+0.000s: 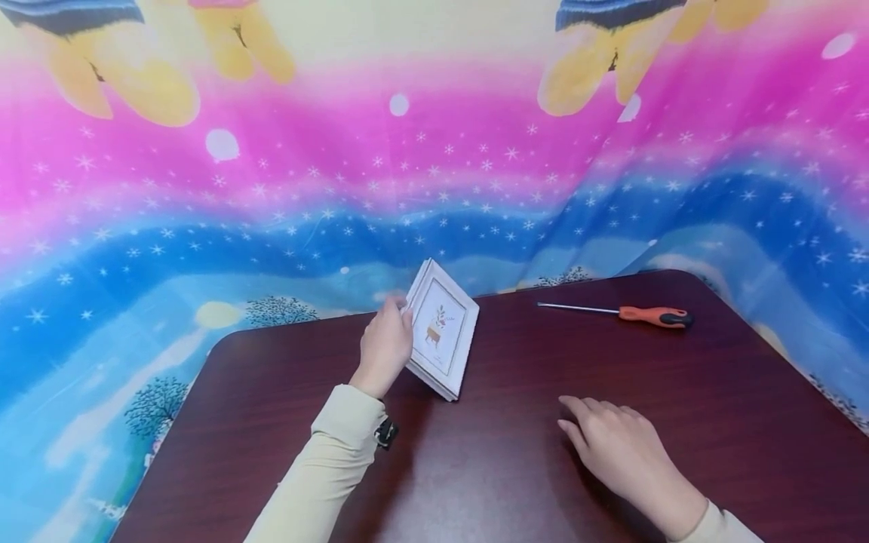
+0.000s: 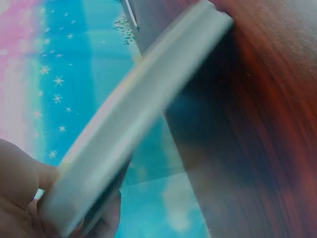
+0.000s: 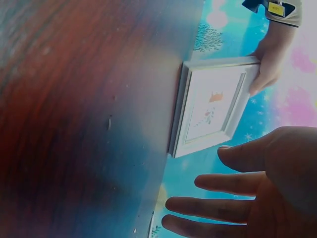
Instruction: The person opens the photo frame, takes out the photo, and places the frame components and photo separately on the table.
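Observation:
A white picture frame [image 1: 441,332] with a small plant-in-pot print is tilted over the far half of the dark table. My left hand [image 1: 387,347] grips its left edge, thumb on the front side and fingers behind. The left wrist view shows the frame's pale side edge [image 2: 133,119], blurred, with the hand [image 2: 20,193] at its lower end. To the right, my right hand [image 1: 621,449] is held over the table, apart from the frame. In the right wrist view the fingers [image 3: 213,210] of that hand are extended and hold nothing.
A screwdriver [image 1: 645,315] with an orange and black handle lies at the far right of the reddish-brown table [image 1: 502,467]. Behind the table's far edge hangs a colourful printed cloth [image 1: 407,173] with snowflakes, also down both sides.

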`<state>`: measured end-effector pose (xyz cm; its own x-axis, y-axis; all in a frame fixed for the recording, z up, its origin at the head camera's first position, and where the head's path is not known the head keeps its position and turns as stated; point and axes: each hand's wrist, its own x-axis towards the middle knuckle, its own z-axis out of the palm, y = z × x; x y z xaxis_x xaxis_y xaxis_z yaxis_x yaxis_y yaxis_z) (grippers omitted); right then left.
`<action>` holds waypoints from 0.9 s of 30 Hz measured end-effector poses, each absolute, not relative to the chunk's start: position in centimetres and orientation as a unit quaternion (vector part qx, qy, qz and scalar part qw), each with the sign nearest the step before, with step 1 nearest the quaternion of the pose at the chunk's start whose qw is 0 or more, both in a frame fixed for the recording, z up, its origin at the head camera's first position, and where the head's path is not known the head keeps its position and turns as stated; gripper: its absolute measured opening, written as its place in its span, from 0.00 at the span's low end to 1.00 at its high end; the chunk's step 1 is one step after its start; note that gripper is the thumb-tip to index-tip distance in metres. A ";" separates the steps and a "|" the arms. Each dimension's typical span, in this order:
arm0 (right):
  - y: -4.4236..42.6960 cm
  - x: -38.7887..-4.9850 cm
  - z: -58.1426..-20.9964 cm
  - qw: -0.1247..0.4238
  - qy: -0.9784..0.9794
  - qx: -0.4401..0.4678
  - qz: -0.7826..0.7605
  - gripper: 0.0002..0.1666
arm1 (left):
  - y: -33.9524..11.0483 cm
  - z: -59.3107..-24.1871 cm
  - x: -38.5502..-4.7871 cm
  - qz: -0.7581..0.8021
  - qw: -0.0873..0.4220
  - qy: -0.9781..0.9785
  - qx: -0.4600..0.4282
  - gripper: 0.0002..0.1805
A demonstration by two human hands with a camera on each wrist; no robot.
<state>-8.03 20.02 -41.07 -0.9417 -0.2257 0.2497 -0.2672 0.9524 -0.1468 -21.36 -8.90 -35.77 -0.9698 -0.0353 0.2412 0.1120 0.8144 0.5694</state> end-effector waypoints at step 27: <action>19.9 -8.2 -41.4 0.110 -0.983 0.118 0.092 0.19 | -6.3 -36.1 -19.8 -0.191 0.269 -0.934 -0.136 0.15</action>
<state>-8.24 19.87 -41.40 -0.9479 -0.2111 0.2386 -0.2516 0.9554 -0.1543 -19.79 -6.30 -36.13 -0.8183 0.1506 0.5547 0.3566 0.8899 0.2844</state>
